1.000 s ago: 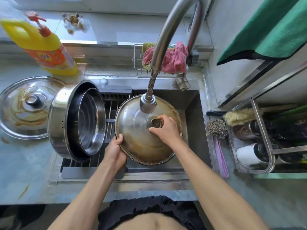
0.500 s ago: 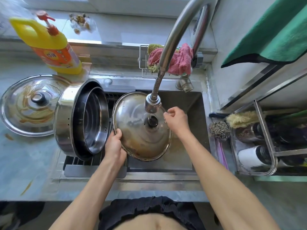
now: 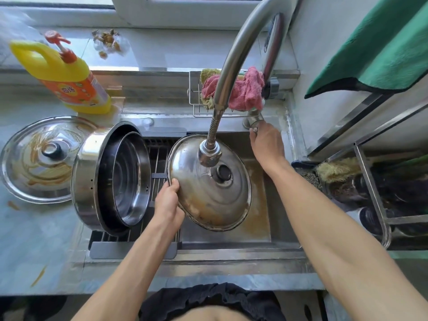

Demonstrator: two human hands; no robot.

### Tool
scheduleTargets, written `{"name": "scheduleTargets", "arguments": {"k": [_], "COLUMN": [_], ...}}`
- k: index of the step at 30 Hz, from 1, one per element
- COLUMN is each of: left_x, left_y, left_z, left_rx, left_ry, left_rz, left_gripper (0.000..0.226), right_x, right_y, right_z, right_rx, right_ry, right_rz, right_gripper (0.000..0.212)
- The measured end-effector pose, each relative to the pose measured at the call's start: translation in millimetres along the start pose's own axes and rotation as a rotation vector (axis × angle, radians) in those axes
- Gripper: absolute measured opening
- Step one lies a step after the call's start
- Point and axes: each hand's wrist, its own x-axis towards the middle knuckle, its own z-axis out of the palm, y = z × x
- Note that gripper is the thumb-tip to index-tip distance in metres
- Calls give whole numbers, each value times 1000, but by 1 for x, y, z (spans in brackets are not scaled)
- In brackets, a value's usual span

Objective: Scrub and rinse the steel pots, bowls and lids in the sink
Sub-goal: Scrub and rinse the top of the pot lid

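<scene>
Steel lid [image 3: 209, 193] tilted under spray head [image 3: 209, 155], rim gripped by left hand [image 3: 169, 205]; right hand [image 3: 266, 142] away up-right, fingers on tap lever [image 3: 254, 126].

Smeared steel lid [image 3: 209, 193] tilts under the spout, water hitting it. Nested pots [image 3: 111, 179] lie sideways on the rack. Second dirty lid [image 3: 34, 158] sits flat on the counter.

lid [image 3: 208, 195]: silver steel, stained brown
bottle [image 3: 67, 77]: yellow, orange label, red pump
cloth [image 3: 245, 93]: pink
towel [image 3: 379, 49]: green
</scene>
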Motion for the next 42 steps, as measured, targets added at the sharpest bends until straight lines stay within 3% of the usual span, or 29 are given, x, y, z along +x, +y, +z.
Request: {"name": "scheduleTargets", "arguments": {"k": [2, 8, 17, 25, 31, 34, 38, 42], "left_x": [1, 10, 13, 15, 15, 16, 12, 12], "left_y": [-2, -5, -4, -9, -15, -23, -36, -45], "left_z": [0, 1, 1, -11, -25, -28, -23, -19], "left_rx": [1, 30, 5, 15, -39, -81, -74, -32], "left_ry": [5, 25, 57, 71, 64, 48, 8, -55], "left_rz": [-21, -43, -47, -53, -62, -94, -144, -193], "left_gripper": [18, 18, 14, 16, 15, 22, 24, 23], "right_x": [2, 29, 40, 29, -53, -95, -126, -127], "right_y": [2, 23, 38, 29, 14, 14, 16, 6], "right_z": [-3, -5, -1, 3, 47, 75, 84, 52], "right_rx": [98, 374, 833, 911, 723, 620, 669, 659], "right_ry": [22, 10, -37, -12, -387, -543, -583, -513], "right_rz": [32, 394, 724, 800, 711, 644, 622, 617], "right_gripper": [26, 39, 23, 32, 38, 30, 45, 40]}}
